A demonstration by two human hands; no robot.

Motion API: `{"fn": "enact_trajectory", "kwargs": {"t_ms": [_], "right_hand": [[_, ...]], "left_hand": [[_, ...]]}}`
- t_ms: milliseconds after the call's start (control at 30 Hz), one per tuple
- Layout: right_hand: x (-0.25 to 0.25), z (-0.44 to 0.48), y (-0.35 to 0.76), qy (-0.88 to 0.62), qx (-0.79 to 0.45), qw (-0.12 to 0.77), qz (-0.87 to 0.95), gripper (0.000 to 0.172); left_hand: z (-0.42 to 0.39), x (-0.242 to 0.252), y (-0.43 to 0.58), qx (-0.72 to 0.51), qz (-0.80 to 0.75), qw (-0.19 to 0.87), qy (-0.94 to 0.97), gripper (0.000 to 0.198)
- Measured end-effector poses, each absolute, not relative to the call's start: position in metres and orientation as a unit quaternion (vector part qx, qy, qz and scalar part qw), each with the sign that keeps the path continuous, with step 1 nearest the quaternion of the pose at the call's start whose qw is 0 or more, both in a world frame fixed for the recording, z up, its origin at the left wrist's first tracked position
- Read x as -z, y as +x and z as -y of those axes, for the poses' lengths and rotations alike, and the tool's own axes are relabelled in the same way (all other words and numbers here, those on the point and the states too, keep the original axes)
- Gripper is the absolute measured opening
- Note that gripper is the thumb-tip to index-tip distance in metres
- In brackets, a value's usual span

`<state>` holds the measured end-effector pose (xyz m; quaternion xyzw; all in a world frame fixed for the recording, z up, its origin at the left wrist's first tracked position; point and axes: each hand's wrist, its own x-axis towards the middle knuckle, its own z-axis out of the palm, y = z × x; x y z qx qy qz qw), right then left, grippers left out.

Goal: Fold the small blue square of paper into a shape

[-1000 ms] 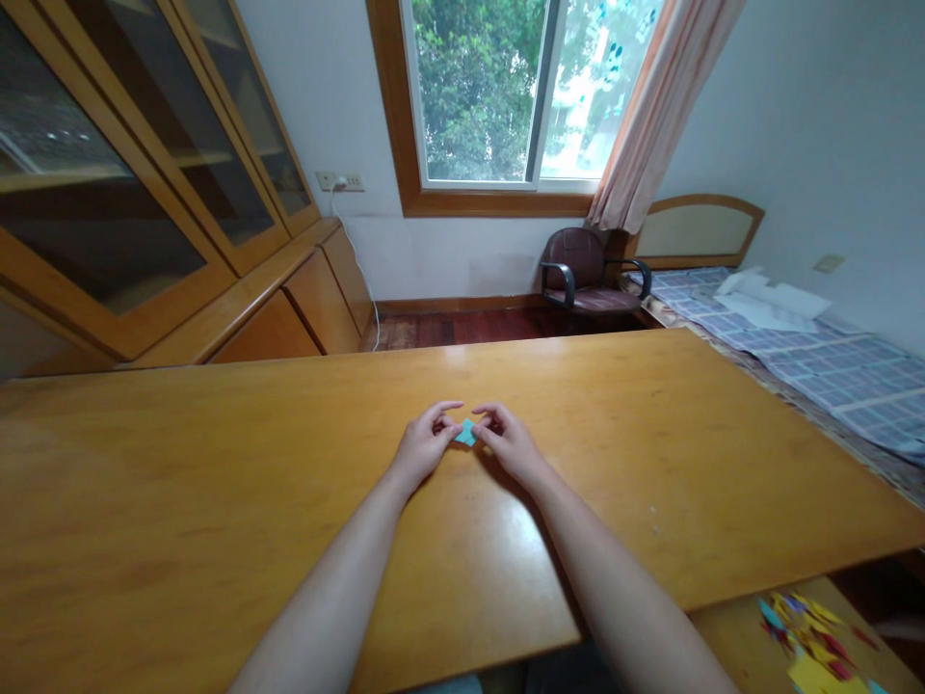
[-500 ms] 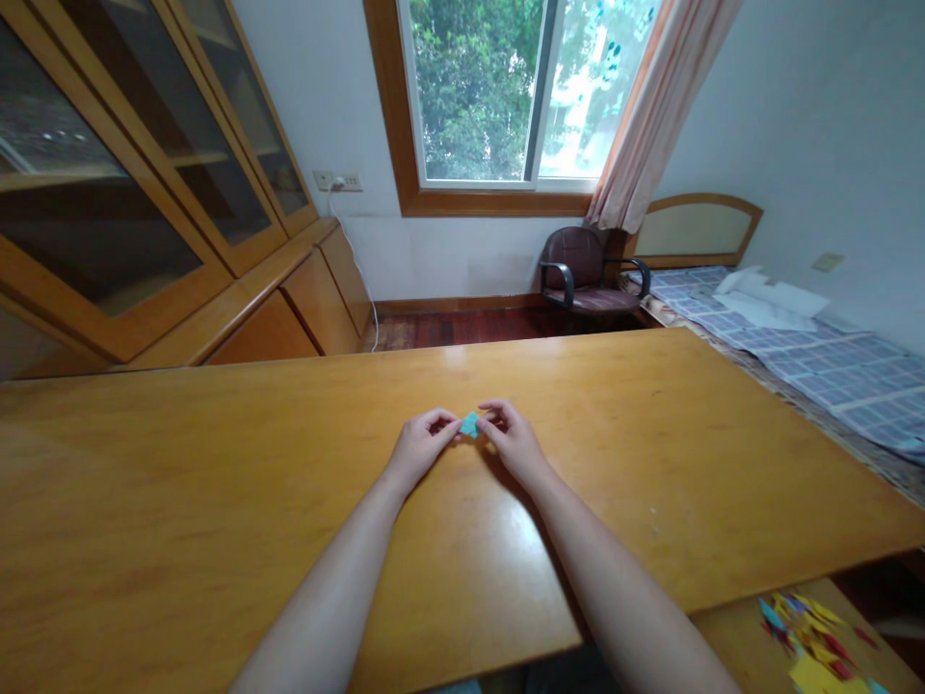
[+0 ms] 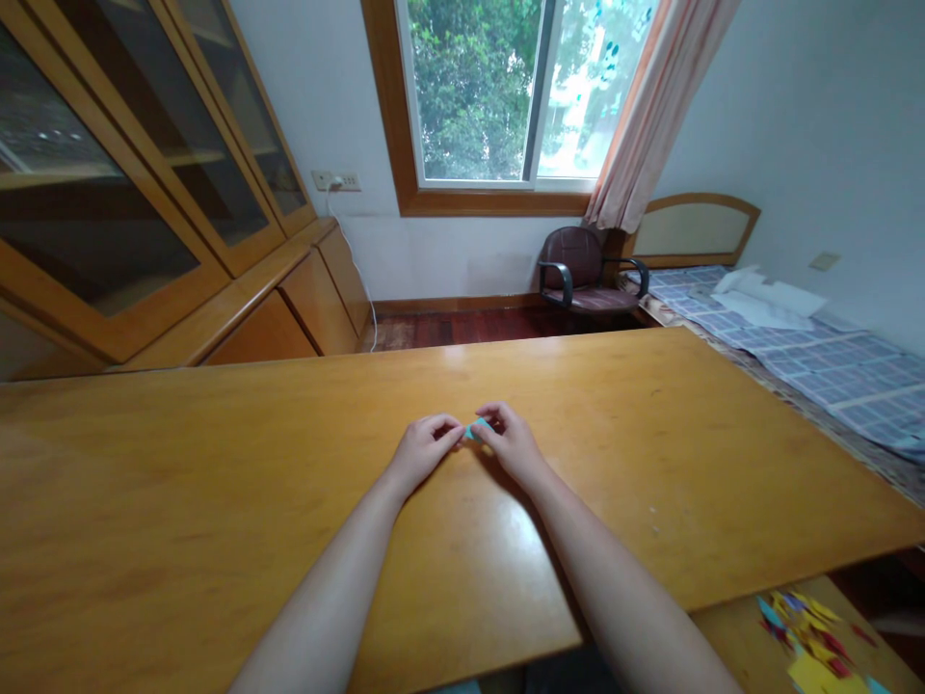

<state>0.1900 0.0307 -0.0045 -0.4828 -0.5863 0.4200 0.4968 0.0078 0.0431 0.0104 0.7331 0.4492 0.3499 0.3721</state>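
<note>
Both your hands are over the middle of the wooden table, forearms bare and reaching forward from the near edge, converging on a small teal piece, apparently paper. Position of piece: between your fingertips, in front of you, just above the tabletop or resting on it; contact with the wood cannot be determined from this angle. Your left hand has thumb and index finger closed together on the piece's left corner. Your right hand pinches its right part, thumb on the near side covering some of the teal, index finger arched above and behind. Fold detail of the piece: too small to read. A shadow lies on the wood beneath your right hand and forearm. Low at right, on a lower wooden surface beside the near table edge, note a loose heap of coloured pieces, mostly yellow and red with some blue, well apart from your hands. Surroundings: glass-fronted cabinet on the left; window ahead, pink curtain at its right side; dark red armchair beyond the far table edge; bed at right with plaid cover, white sheets lying on it.
</note>
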Motion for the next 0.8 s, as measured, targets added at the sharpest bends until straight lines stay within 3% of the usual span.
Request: {"fn": "enact_trajectory", "kwargs": {"t_ms": [633, 800], "right_hand": [[0.008, -0.034, 0.192, -0.475, -0.451, 0.530, 0.539, 0.023], [0.007, -0.035, 0.191, -0.464, -0.468, 0.535, 0.529, 0.025]], "left_hand": [[-0.049, 0.003, 0.006, -0.406, -0.460, 0.521, 0.594, 0.030], [-0.051, 0.004, 0.006, -0.427, -0.467, 0.511, 0.581, 0.029]]}}
